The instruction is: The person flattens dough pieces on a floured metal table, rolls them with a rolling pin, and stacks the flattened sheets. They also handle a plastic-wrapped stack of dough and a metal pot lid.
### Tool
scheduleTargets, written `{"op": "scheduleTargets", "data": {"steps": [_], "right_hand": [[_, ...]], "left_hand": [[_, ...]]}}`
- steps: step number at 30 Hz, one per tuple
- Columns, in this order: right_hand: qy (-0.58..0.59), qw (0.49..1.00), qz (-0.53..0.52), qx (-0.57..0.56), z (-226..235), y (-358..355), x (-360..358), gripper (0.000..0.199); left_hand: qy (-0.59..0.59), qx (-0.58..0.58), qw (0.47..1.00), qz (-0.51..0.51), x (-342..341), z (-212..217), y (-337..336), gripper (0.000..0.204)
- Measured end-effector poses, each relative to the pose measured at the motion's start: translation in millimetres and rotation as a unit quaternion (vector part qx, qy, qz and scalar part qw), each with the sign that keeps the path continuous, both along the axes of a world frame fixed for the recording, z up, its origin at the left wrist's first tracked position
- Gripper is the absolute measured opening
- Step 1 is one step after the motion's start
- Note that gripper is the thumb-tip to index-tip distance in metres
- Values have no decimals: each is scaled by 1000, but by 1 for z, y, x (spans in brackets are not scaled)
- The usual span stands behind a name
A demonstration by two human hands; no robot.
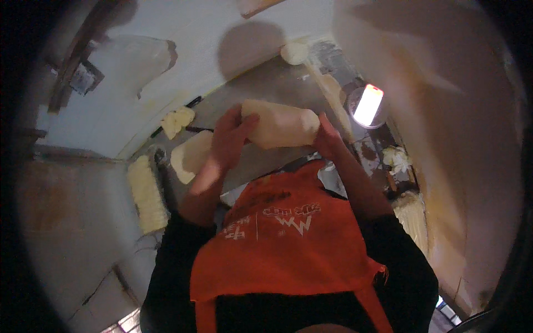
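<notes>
A thick, pale log of what looks like dough point(280, 125) is held level between my two hands above the grey work surface point(239, 89). My left hand point(230, 136) wraps round its left end, with the thumb on the near side. At its right end my right hand point(328, 137) presses against it, and most of those fingers are hidden behind the log. A second pale dough piece point(190, 155) lies on the surface beside my left forearm, which partly covers it.
Crumpled yellowish cloth point(177, 121) sits at the left edge. A pale ridged slab point(147, 194) stands farther left. To the right are a long wooden piece point(333, 97) and a lit phone point(368, 105) on a round container. A pale round lump point(294, 53) rests at the far wall.
</notes>
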State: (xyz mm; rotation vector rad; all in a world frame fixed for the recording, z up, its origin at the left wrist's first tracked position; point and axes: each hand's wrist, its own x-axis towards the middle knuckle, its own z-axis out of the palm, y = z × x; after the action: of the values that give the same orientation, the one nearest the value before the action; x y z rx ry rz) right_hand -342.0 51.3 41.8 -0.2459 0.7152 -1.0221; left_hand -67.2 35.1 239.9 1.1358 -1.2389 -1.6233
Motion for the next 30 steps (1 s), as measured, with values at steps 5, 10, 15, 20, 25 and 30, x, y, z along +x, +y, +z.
{"op": "scheduleTargets", "data": {"steps": [5, 10, 15, 20, 25, 30], "right_hand": [[148, 988, 33, -12, 30, -48, 28, 42], [349, 910, 85, -209, 52, -102, 54, 38], [502, 814, 80, -280, 29, -178, 83, 39], [709, 665, 90, -217, -47, -219, 102, 44], [758, 647, -7, -80, -109, -248, 65, 50], [397, 903, -165, 18, -135, -305, 61, 46]], "left_hand": [[-254, -110, 959, 54, 57, -25, -20, 30], [-161, -46, 971, 173, 120, -66, -43, 28], [-328, -74, 928, 158, 188, -156, -95, 24], [-488, -157, 857, 47, 249, -250, -136, 34], [-548, -271, 784, -109, 308, -277, -173, 38], [-594, -175, 706, -344, 338, -285, -211, 41]]}}
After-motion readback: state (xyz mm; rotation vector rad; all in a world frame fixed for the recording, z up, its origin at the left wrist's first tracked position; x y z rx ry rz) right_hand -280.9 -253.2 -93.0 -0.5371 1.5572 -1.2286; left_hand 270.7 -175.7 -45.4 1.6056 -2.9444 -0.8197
